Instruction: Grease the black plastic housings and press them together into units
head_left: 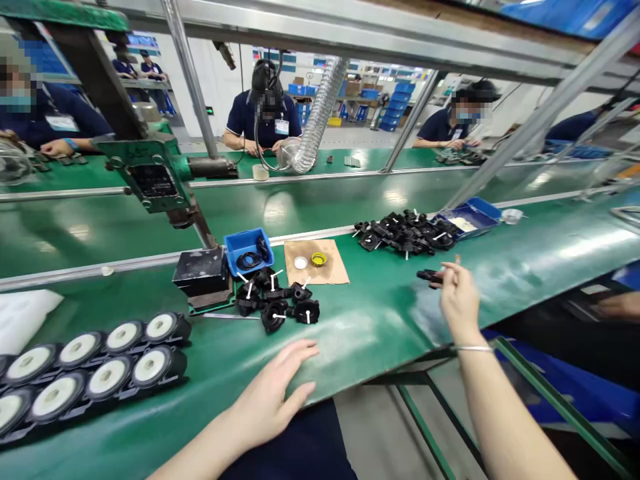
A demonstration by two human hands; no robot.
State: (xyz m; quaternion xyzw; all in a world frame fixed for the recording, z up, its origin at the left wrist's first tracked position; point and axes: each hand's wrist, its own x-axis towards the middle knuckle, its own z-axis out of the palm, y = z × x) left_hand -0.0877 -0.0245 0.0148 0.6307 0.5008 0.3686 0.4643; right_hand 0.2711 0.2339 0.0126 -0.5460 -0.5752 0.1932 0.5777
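Observation:
My left hand (277, 393) is held over the front edge of the green bench, fingers stretched out and apart, with nothing in it. Out to the right, my right hand (459, 297) is closed on a small black plastic part (429, 275), which sticks out to the left of the fingers. Its far end is hidden by them. Beyond my left hand lies a small group of black plastic housings (274, 297) with white stems. A larger heap of similar black housings (407, 232) sits behind my right hand.
Two rows of black units with white discs (107, 375) stand at left. Behind are a green press (155, 177), a blue bin (249, 248) and cardboard (333, 267) bearing a white and a yellow cap. A blue tray (473, 217) is farther right. Co-workers sit across the bench.

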